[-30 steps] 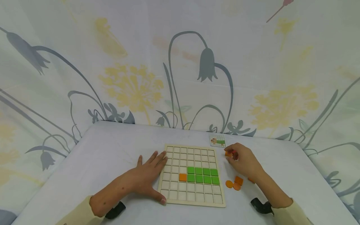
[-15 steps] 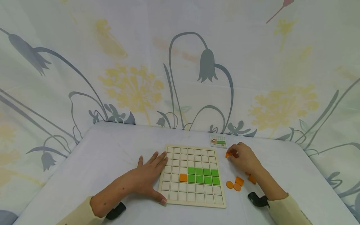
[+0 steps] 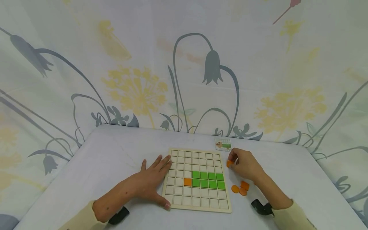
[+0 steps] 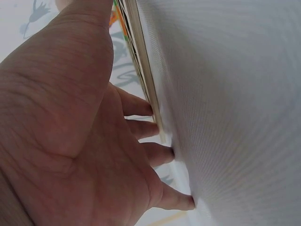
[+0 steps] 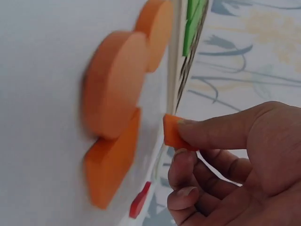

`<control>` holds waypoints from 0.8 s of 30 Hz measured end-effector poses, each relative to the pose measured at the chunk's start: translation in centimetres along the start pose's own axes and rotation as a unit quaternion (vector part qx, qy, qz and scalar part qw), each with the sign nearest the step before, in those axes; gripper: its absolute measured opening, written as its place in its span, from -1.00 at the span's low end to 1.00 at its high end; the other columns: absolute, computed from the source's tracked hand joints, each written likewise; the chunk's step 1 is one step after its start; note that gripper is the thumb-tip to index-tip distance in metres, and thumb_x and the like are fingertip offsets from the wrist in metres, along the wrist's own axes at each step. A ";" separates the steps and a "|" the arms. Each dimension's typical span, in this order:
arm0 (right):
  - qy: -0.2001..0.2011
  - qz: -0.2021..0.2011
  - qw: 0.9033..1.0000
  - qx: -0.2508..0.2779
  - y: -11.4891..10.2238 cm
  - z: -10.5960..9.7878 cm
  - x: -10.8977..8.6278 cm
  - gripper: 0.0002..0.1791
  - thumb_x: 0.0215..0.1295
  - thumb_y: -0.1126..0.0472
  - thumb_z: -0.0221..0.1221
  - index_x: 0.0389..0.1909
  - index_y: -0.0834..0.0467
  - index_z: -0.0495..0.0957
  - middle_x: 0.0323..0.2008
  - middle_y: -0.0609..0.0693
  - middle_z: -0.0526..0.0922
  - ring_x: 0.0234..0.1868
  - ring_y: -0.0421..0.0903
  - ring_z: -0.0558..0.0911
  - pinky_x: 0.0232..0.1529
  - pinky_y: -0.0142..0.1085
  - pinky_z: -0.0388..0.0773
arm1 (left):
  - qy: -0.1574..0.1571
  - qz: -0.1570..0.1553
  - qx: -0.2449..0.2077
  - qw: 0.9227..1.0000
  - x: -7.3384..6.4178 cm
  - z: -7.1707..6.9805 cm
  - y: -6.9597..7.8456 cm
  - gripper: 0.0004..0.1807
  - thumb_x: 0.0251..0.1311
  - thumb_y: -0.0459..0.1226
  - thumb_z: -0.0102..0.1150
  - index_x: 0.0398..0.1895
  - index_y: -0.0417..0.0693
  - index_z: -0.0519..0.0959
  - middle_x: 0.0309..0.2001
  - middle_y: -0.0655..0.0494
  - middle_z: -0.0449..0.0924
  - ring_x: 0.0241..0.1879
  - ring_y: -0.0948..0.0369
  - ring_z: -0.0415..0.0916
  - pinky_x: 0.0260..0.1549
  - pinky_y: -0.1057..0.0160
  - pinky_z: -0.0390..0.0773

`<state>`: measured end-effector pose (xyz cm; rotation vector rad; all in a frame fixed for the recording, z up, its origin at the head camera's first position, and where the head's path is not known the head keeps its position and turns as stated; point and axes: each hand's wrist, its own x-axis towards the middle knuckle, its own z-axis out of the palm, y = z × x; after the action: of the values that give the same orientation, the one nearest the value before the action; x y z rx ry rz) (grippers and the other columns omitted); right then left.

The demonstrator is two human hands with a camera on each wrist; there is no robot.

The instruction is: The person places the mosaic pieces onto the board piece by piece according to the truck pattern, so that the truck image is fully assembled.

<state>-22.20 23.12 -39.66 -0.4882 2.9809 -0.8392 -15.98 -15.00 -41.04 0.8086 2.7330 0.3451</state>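
Observation:
A pale wooden grid board [image 3: 196, 202] lies on the table, with a block of green square tiles [image 3: 203, 175] and one orange square tile [image 3: 187, 182] set in its cells. My left hand [image 3: 150, 180] rests along the board's left edge, fingers spread, fingertips and thumb right at the rim. Just off the board's right side, my right hand [image 3: 245, 164] pinches another orange tile [image 5: 173, 133] between thumb and fingers. In the left wrist view, the fingers [image 4: 138, 104] reach to the board's side [image 4: 141, 52].
Orange round pieces [image 3: 235, 189] and an orange tile [image 3: 245, 185] lie right of the board. A red piece [image 5: 139, 200] lies beyond them in the right wrist view. Behind the board's right corner sits a small picture card [image 3: 223, 144]. A flower-printed cloth [image 3: 138, 80] hangs behind the table.
My right hand, pinching the orange tile, has shifted slightly left and nearer the board's right edge. The left hand and the tiles on the board have stayed put.

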 end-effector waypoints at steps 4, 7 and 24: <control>0.024 -0.025 0.999 0.011 -1.5 0.3 0.3 -0.85 0.26 0.46 0.33 -0.25 0.19 0.61 -0.37 -0.05 0.64 -0.37 -0.14 0.54 -0.34 -0.28 0.53 | -0.002 -0.002 0.002 1.000 0.1 0.1 0.0 0.59 -0.22 0.59 0.41 0.74 -0.13 -0.02 0.75 -0.04 -0.25 0.71 -0.17 -0.32 0.33 -0.71 -0.14; 0.019 -0.046 0.998 0.037 -3.0 0.8 0.5 -0.87 0.29 0.45 0.34 -0.23 0.20 0.62 -0.34 -0.05 0.65 -0.35 -0.15 0.57 -0.35 -0.30 0.55 | -0.003 -0.003 0.002 1.000 0.1 0.1 0.0 0.59 -0.22 0.59 0.40 0.74 -0.13 -0.03 0.75 -0.04 -0.26 0.71 -0.17 -0.33 0.33 -0.71 -0.14; -0.068 -0.120 0.983 0.119 -8.6 5.9 2.0 -0.84 0.32 0.38 0.41 -0.32 0.07 0.65 -0.41 -0.18 0.66 -0.41 -0.23 0.58 -0.31 -0.34 0.58 | -0.004 -0.003 -0.005 1.000 -0.1 0.0 0.1 0.57 -0.18 0.59 0.39 0.74 -0.12 -0.03 0.76 -0.04 -0.28 0.71 -0.16 -0.36 0.34 -0.69 -0.17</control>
<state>-21.01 12.55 -40.21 -0.8652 2.6864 -1.1128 -15.87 -15.02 -40.96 0.7977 2.7233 0.3540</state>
